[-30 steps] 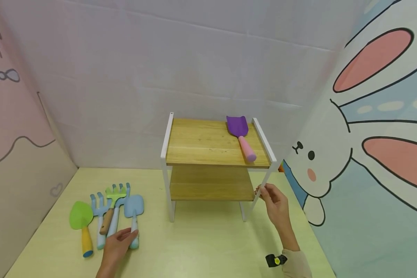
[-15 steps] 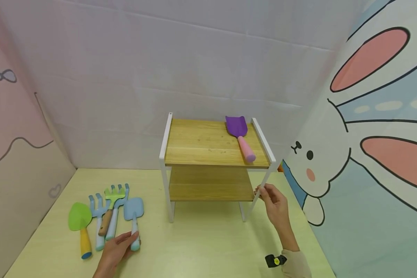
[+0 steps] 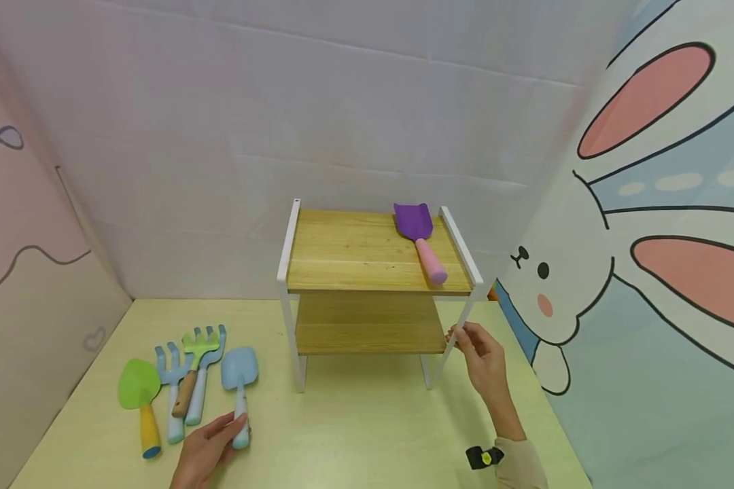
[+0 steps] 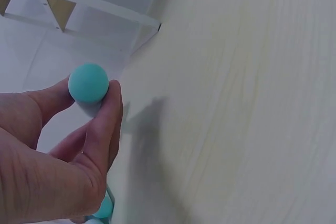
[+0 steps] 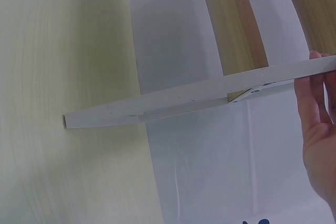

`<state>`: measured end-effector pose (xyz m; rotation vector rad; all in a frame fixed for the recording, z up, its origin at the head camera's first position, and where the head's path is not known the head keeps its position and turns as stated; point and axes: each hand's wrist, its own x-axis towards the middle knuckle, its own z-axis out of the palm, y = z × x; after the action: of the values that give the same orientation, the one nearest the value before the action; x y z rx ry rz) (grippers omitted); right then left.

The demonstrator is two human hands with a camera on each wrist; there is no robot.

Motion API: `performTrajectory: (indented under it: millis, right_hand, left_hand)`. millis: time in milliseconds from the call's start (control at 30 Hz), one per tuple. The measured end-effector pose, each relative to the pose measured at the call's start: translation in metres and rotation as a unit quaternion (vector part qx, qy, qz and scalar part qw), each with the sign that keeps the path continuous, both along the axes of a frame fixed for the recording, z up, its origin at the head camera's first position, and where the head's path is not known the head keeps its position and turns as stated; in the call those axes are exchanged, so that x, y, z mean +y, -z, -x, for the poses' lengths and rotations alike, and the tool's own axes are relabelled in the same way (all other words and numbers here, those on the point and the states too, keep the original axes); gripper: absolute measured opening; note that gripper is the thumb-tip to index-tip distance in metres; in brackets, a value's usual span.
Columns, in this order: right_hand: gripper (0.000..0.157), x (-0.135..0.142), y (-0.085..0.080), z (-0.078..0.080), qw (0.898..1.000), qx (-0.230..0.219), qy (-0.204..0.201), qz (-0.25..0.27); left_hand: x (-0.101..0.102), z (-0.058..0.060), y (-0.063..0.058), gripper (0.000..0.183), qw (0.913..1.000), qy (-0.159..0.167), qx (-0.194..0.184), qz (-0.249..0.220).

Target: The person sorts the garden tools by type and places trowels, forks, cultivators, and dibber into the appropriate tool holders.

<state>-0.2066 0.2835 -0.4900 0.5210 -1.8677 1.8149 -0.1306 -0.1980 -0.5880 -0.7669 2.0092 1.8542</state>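
My left hand [image 3: 204, 448] pinches the handle of a light blue toy shovel [image 3: 240, 367] between thumb and fingers, at the front left of the table. In the left wrist view, the round teal end of that handle [image 4: 88, 83] points at the camera, and a shadow falls on the tabletop beside the hand. At the right side of a two-tier wooden rack [image 3: 367, 255], my right hand [image 3: 488, 360] grips its white front leg [image 5: 184, 97]. Some of the right fingers are hidden behind the leg. On the rack's top board lies a purple shovel with a pink handle [image 3: 429, 261].
Left of my left hand lie a green trowel with a yellow handle [image 3: 139, 384], two blue rakes, and a green rake with a brown handle [image 3: 185, 394] partly over them. A rabbit-printed wall [image 3: 667, 326] borders the table [image 3: 342, 435] on the right.
The light blue shovel has shifted slightly towards me and to the right with my left hand, away from the rakes. My right hand stays on the rack's leg.
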Motion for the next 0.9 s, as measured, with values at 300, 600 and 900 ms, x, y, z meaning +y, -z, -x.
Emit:
performTrajectory:
  millis: [300,600,900]
  right_hand:
    - [0.012,0.000,0.000,0.001,1.000,-0.001,-0.002,-0.004]
    - [0.012,0.001,0.002,0.002,1.000,0.001,-0.006,0.002]
    - [0.012,0.001,0.003,0.002,1.000,0.004,-0.007,0.005]
  left_hand:
    - [0.010,-0.008,-0.017,0.090,0.9995,-0.006,0.017,-0.027]
    - [0.019,-0.013,-0.029,0.096,0.9974,-0.033,0.027,-0.058]
    - [0.027,-0.019,-0.045,0.092,0.9975,-0.051,0.032,-0.036]
